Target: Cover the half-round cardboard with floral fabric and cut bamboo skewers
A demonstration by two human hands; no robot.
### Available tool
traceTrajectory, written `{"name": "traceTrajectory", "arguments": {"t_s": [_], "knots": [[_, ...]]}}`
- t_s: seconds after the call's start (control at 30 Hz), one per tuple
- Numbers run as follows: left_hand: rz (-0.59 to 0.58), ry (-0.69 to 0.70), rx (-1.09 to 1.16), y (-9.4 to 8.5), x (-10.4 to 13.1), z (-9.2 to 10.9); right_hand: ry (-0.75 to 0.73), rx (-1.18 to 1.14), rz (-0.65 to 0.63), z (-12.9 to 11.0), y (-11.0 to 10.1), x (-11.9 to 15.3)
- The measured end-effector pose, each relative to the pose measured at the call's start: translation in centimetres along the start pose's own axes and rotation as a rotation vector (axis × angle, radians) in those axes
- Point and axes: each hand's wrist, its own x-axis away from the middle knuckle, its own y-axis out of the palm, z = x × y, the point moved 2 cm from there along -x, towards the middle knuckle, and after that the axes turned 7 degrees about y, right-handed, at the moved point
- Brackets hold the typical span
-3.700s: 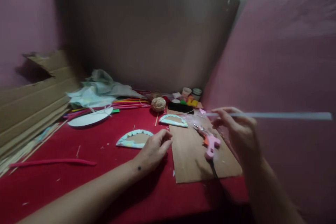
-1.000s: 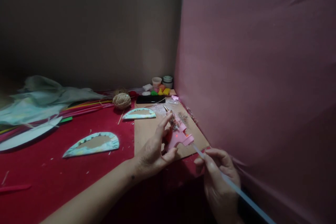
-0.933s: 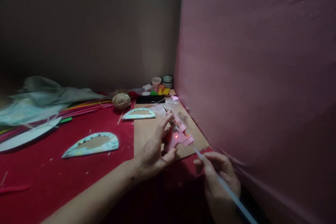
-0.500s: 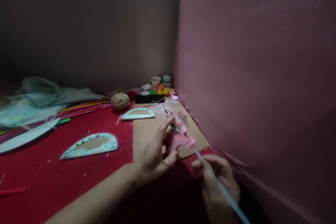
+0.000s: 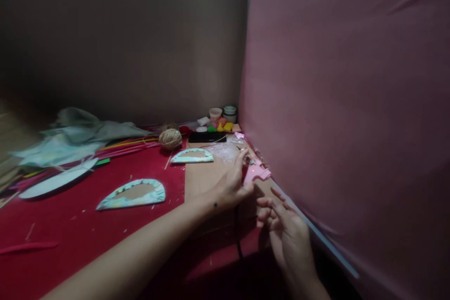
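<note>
A pink glue gun (image 5: 257, 172) lies over the right edge of the brown board (image 5: 202, 180), its red light lit. My left hand (image 5: 234, 183) is at its near left side, thumb and fingers spread; whether the fingertips still touch the gun is hard to tell. From the back of the gun a long pale glue stick (image 5: 321, 236) runs toward the lower right, along the pink cloth. Below the gun, my right hand (image 5: 286, 227) is off the stick, with its fingers apart and nothing in them.
Two half-round pieces with patterned fabric rims (image 5: 135, 193) (image 5: 192, 155), a twine ball (image 5: 170, 138), a black phone (image 5: 207, 137) and small colourful packets (image 5: 228, 127) lie around. A pink cloth wall (image 5: 344, 103) closes off the right side.
The glue gun has moved away and to the right, down onto the board. My right hand has let go of the glue stick. My left hand has loosened and moved right. The view has shifted slightly.
</note>
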Motion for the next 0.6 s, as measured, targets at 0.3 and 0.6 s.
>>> {"name": "traceTrajectory", "arguments": {"t_s": [0.3, 0.6], "knots": [[-0.079, 0.005, -0.311, 0.1, -4.2, -4.0, -0.001, 0.521, -0.011, 2.0, -2.0, 1.0], [-0.123, -0.096, -0.659, -1.5, -3.6, -1.6, 0.117, 0.576, 0.034, 1.6, -2.7, 0.3]]}}
